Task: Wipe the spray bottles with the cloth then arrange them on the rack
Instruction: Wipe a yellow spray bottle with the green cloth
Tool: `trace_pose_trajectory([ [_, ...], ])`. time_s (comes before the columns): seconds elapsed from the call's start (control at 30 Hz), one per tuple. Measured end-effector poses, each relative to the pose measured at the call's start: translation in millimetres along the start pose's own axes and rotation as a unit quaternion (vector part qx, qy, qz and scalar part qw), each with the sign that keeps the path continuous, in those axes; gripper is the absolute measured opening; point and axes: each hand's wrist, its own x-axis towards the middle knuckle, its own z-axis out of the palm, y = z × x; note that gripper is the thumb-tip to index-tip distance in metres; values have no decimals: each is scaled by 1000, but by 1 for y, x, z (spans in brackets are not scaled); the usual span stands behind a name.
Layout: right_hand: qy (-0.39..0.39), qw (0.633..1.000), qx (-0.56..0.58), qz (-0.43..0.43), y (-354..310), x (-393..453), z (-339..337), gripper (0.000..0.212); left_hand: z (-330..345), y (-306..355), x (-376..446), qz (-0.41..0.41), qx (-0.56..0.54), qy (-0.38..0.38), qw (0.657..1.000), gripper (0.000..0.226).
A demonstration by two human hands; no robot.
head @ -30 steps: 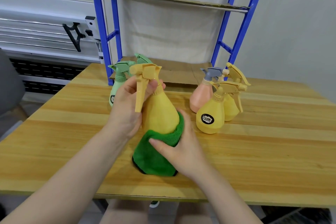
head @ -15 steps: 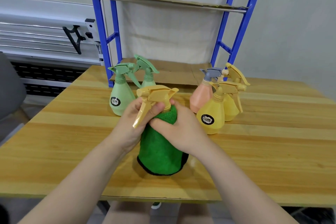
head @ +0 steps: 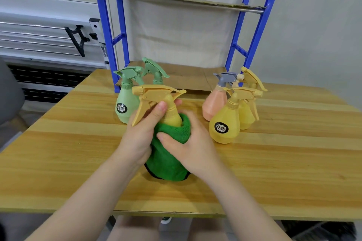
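Gripping the neck of a yellow spray bottle (head: 172, 111) just under its trigger head, the left hand (head: 141, 135) had its thumb and fingers curled round the neck and held the bottle upright near the middle of the wooden table (head: 284, 166). The right hand (head: 188, 143) wrapped a green cloth (head: 168, 160) around the bottle's body — fingers curved over the fabric, thumb pressed into it at the front — so that only the neck and trigger head showed above the folds. The cloth's lower edge touched the tabletop.

At about 11 o'clock from the held bottle stood two green spray bottles (head: 127, 103), close together. At about 2 o'clock stood a cluster of three: a yellow bottle with a black label (head: 225, 125) nearest, a second yellow bottle (head: 247, 115) just behind it, and a peach bottle with a grey trigger (head: 216, 101) beside them.

At 12 o'clock, at the table's far edge, rose the blue-framed rack (head: 107, 35); its cardboard-lined lower shelf (head: 188, 78) — level with the tabletop — held no bottles.
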Motion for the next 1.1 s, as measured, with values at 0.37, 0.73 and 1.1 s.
trace_pose_trajectory([
  [0.37, -67, 986, 153, 18, 15, -27, 0, 72, -12, 15, 12, -16, -91, -9, 996, 43],
  [0.73, -101, 985, 139, 34, 4, -5, -9, 63, -9, 10, 8, -40, 53, -119, 991, 46],
  [1.1, 71, 997, -23, 1, -15, 12, -21, 47, -3, -7, 9, -78, 53, -92, 991, 38],
])
